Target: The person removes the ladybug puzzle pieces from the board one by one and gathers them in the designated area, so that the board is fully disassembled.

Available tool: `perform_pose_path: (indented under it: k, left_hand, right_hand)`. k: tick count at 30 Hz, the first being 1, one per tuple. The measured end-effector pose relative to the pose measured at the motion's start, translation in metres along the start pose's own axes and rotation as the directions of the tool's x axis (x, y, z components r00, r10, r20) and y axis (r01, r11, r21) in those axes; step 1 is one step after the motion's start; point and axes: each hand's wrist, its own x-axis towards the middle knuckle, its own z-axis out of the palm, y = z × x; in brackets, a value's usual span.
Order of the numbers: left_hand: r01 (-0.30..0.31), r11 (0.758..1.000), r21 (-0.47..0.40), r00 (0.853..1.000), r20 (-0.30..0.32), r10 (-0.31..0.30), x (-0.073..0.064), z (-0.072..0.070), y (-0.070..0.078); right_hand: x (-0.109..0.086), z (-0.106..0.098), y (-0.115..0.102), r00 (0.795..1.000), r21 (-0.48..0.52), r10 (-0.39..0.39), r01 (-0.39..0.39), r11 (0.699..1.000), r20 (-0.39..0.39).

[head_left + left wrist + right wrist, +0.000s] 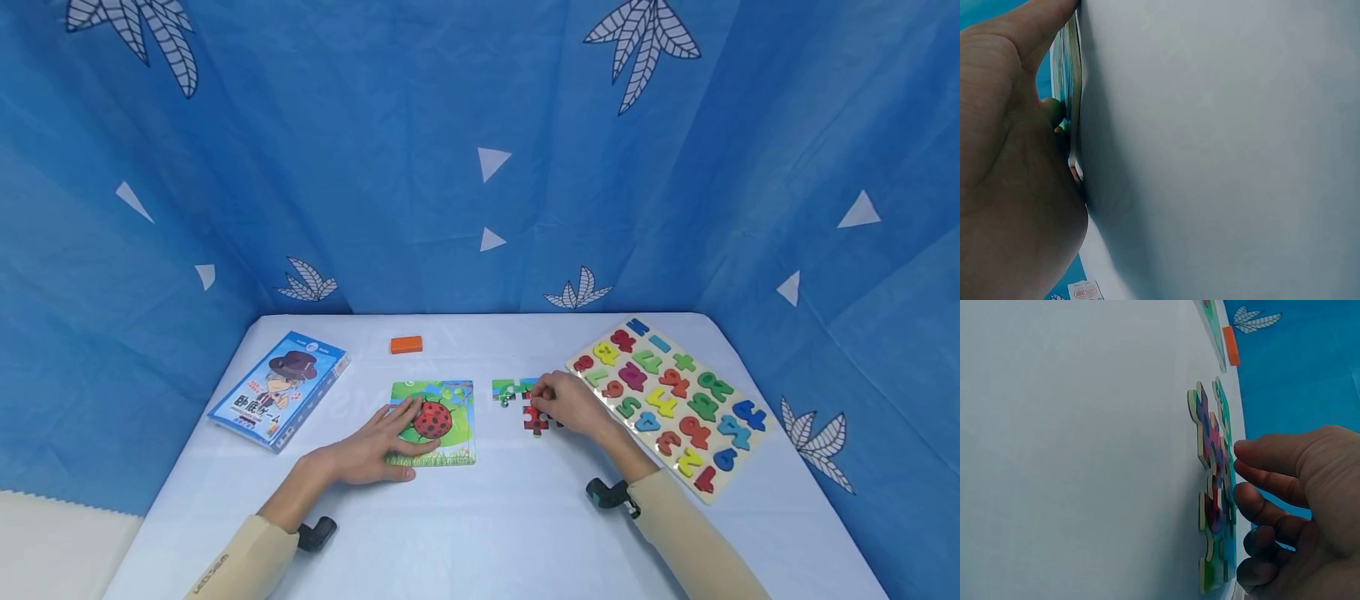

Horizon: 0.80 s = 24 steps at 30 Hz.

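Green fills most of the flat, square picture board (459, 437) with a big red, black-spotted ladybug on it. I see it near the middle of the white, cloth-covered surface (480, 525), a bit to the left. The person's left hand (375, 450) lies on its left side. That grip is wide, with the fingers spread out and mostly straight. The thumb is down by the board's near left corner.

To the right of the board, with a white gap between, I see small, flat, red and green jigsaw pieces (535, 419) lying on the surface. They sit close together, and my right wrist view shows their pale edges and knobby shapes. The person's right hand (566, 402) is over them with its fingers bent. That grip looks narrow, with thumb and finger close together right by the pieces, but I cannot tell if it has a piece or not.

Just right of that hand is a pale, flat board with bright, chunky numbers (724, 407). It sits at a slant. Over on the left I see a blue box with a drawing of someone in a dark hat (281, 390), also at a slant. A small orange block (406, 344) sits at the far side, behind the ladybug board. Blue cloth with white leaves and triangles (480, 100) hangs behind it all.
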Motion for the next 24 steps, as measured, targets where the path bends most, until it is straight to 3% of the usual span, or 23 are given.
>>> perform_pose_path:
  k: [6,13,24]
  left_hand:
    - [0.0,1.0,0.008,1.0,-0.016,0.0,-0.001,0.0,0.002]
    - [0.021,1.0,-0.015,0.999,-0.045,-0.022,0.0,-0.001,0.004]
    - [-0.012,0.997,0.072,0.989,-0.143,0.022,0.002,0.001,0.002]
  right_hand:
    - [0.002,0.001,-0.006,1.0,0.002,-0.021,0.021,1.0,-0.007]
    - [0.008,0.013,-0.024,0.995,0.047,-0.1,0.1,0.994,-0.007]
    - [0.019,0.038,-0.06,0.976,0.025,-0.216,0.215,0.976,0.023]
